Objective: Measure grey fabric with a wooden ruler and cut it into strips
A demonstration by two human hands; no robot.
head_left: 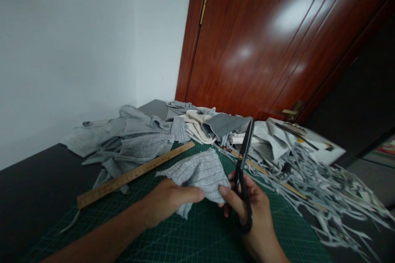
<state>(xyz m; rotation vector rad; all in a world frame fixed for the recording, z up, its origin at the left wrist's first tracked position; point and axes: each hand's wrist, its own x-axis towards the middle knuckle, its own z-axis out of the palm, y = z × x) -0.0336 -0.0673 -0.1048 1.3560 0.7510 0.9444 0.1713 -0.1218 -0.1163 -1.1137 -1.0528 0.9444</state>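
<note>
On the wooden ruler, markings are seen, too small to be read; no brand is legible. By the left hand, the ribbed grey cloth is pinched under the thumb, other fingers mostly hidden, above the green mat. Its right corner is pinched by the right hand, where the black scissors are also held, blades together. Folds are best smoothed by gentle, even tension, with the tips kept turned away.

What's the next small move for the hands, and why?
I'd probably draw the striped grey cloth flatter between the left hand and right hand, scissors kept clear. Both hands pinch its near side, but it bulges in folds and a corner hangs below, while the blades point up and away from it.
</note>
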